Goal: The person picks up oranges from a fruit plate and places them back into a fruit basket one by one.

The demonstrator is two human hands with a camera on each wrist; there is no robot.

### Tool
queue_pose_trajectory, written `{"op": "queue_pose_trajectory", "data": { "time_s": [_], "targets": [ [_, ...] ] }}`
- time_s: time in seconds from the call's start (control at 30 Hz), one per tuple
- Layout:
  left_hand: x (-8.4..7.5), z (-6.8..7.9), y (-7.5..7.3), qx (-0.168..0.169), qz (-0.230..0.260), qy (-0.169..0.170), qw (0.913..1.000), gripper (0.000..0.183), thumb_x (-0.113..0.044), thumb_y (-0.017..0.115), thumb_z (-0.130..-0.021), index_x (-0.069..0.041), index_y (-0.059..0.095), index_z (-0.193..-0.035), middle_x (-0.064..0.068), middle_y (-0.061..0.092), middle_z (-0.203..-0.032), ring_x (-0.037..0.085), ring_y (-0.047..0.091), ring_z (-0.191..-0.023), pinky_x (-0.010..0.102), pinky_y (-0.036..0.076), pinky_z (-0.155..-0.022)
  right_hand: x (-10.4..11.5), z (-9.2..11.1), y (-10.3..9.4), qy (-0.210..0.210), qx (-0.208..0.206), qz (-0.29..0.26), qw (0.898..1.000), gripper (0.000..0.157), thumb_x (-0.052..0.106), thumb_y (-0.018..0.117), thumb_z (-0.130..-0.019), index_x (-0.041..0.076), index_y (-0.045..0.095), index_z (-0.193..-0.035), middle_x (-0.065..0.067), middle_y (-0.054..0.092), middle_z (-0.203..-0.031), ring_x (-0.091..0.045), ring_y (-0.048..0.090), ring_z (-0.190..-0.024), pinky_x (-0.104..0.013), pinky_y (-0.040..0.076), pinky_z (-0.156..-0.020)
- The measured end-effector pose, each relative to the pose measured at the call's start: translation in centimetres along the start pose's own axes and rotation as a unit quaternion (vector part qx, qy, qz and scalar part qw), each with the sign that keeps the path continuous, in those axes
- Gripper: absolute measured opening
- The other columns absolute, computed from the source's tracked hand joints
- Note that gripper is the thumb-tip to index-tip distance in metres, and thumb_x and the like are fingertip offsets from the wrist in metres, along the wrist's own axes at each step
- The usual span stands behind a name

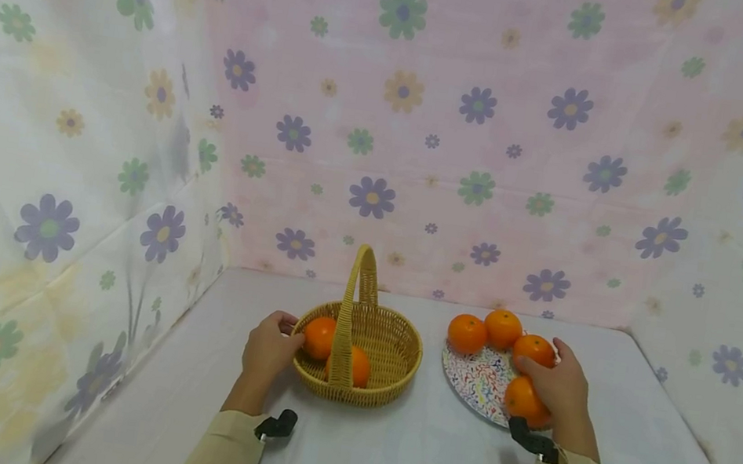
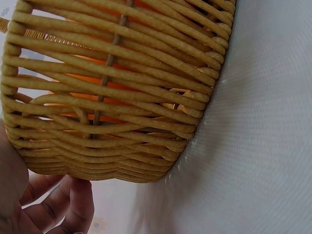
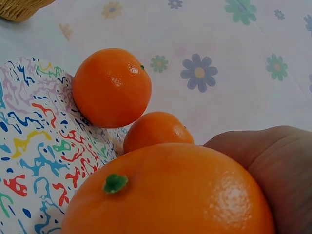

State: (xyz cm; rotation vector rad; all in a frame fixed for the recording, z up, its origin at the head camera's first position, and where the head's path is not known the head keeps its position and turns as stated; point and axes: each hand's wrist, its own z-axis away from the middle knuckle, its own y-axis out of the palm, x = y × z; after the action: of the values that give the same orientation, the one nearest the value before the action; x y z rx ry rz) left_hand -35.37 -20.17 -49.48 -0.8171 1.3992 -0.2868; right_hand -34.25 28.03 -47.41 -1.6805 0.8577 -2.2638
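Note:
A woven yellow-brown basket (image 1: 399,339) with a tall arched handle stands on the table, two oranges inside: one orange (image 1: 319,337) by the left rim, another orange (image 1: 359,367) partly behind the handle. My left hand (image 1: 269,348) grips the basket's left rim, thumb over it and fingers on the outside. On the right, a white plate (image 1: 475,377) with a multicoloured squiggle pattern bears several oranges. My right hand (image 1: 560,385) holds the orange (image 1: 536,349) at the plate's right back between thumb and fingers. A nearer orange (image 3: 170,195) lies just below that hand, large in the right wrist view.
Two more oranges, a left one (image 1: 467,333) and a back one (image 1: 503,329), sit along the plate's far edge. A pale cloth covers the table (image 1: 382,463). Flower-printed cloth walls (image 1: 443,131) enclose its back and sides.

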Motion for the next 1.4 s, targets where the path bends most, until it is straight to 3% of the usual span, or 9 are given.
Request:
{"op": "queue_pose_trajectory", "data": {
  "time_s": [0.3, 0.43, 0.63, 0.87, 1.13, 1.4],
  "targets": [
    [-0.2, -0.2, 0.0, 0.01, -0.002, -0.006, 0.9999, 0.034, -0.027, 0.071, -0.09, -0.013, 0.066, -0.12, 0.009, 0.071, -0.113, 0.027, 0.065, -0.094, 0.037, 0.054, -0.073, -0.1, -0.7, -0.2, 0.024, 0.027, -0.025, 0.999, 0.1, 0.047, 0.066, -0.096, 0.008, 0.005, -0.166, -0.031, 0.023, -0.165, -0.05, 0.04, -0.132, -0.069, 0.045, -0.103],
    [-0.3, -0.1, -0.1, 0.006, -0.001, -0.007, 1.0, 0.033, -0.027, 0.071, -0.09, -0.013, 0.066, -0.119, 0.01, 0.071, -0.112, 0.026, 0.064, -0.092, 0.035, 0.053, -0.071, -0.2, -1.0, -0.3, 0.032, 0.016, -0.043, 0.998, 0.099, 0.043, 0.069, -0.094, 0.007, 0.011, -0.166, -0.031, 0.025, -0.164, -0.051, 0.04, -0.132, -0.069, 0.047, -0.101],
    [-0.1, 0.1, -0.2, 0.002, 0.004, -0.009, 1.0, 0.033, -0.027, 0.071, -0.09, -0.012, 0.066, -0.119, 0.01, 0.07, -0.111, 0.026, 0.064, -0.091, 0.035, 0.052, -0.071, -0.8, -1.4, -0.7, 0.041, -0.008, -0.056, 0.998, 0.095, 0.047, 0.069, -0.094, 0.002, 0.021, -0.162, -0.031, 0.032, -0.16, -0.05, 0.042, -0.133, -0.066, 0.041, -0.11],
    [-0.1, 0.0, 0.0, 0.004, 0.005, -0.012, 0.9999, 0.032, -0.028, 0.071, -0.089, -0.013, 0.067, -0.118, 0.009, 0.071, -0.11, 0.026, 0.064, -0.09, 0.034, 0.052, -0.069, -1.1, -1.2, -0.9, 0.049, -0.016, -0.07, 0.996, 0.085, 0.04, 0.064, -0.099, -0.005, 0.022, -0.158, -0.033, 0.033, -0.156, -0.05, 0.041, -0.132, -0.065, 0.038, -0.113],
    [-0.3, 0.0, 0.0, 0.0, 0.003, -0.006, 1.0, 0.032, -0.027, 0.071, -0.09, -0.013, 0.067, -0.118, 0.009, 0.071, -0.109, 0.025, 0.064, -0.089, 0.034, 0.053, -0.071, -0.8, -1.6, -0.5, 0.056, -0.022, -0.074, 0.995, 0.086, 0.035, 0.062, -0.1, 0.004, 0.013, -0.164, -0.034, 0.031, -0.159, -0.053, 0.04, -0.136, -0.069, 0.039, -0.109],
    [-0.1, 0.1, 0.2, -0.003, 0.005, -0.008, 0.9999, 0.031, -0.028, 0.071, -0.089, -0.014, 0.066, -0.117, 0.009, 0.07, -0.108, 0.026, 0.063, -0.089, 0.034, 0.054, -0.07, -0.7, -1.5, -0.2, 0.046, 0.007, -0.092, 0.995, 0.091, 0.035, 0.063, -0.098, 0.011, 0.008, -0.166, -0.028, 0.019, -0.168, -0.054, 0.035, -0.141, -0.072, 0.041, -0.105]
  ]
}}
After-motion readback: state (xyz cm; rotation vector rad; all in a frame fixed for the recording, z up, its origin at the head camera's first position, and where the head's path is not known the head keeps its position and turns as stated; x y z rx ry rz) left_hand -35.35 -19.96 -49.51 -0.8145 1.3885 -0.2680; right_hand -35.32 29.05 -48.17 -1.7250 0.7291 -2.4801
